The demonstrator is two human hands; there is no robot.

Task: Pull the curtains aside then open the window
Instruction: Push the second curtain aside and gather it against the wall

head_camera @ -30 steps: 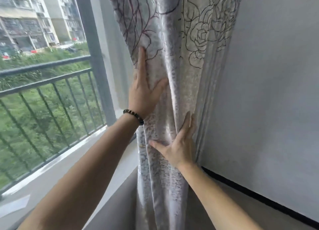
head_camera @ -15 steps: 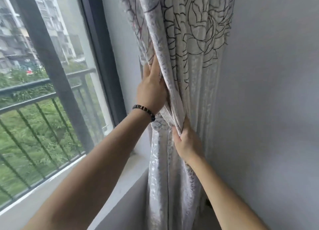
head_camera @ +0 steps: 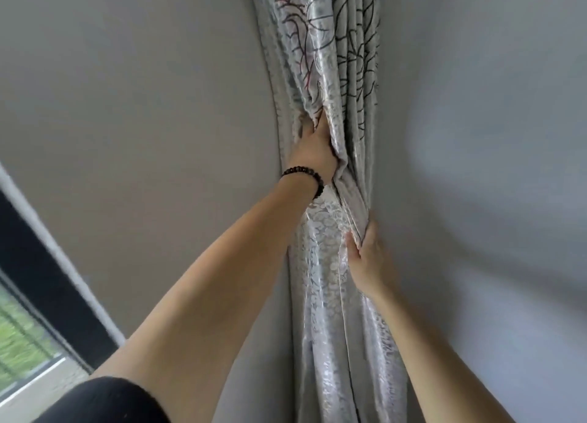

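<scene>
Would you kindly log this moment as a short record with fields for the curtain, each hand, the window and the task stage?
curtain: silvery patterned fabric curtain, bunched into the corner between two grey walls
left hand: left hand with a dark beaded bracelet, gripping the folds higher up
right hand: right hand, clutching the bunch lower down
window: dark-framed window at lower left; open or closed, cannot tell
stage: curtain gathered aside, window untouched

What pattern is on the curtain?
The curtain is silvery grey with dark outlined flowers up top, seen in the head view.
</scene>
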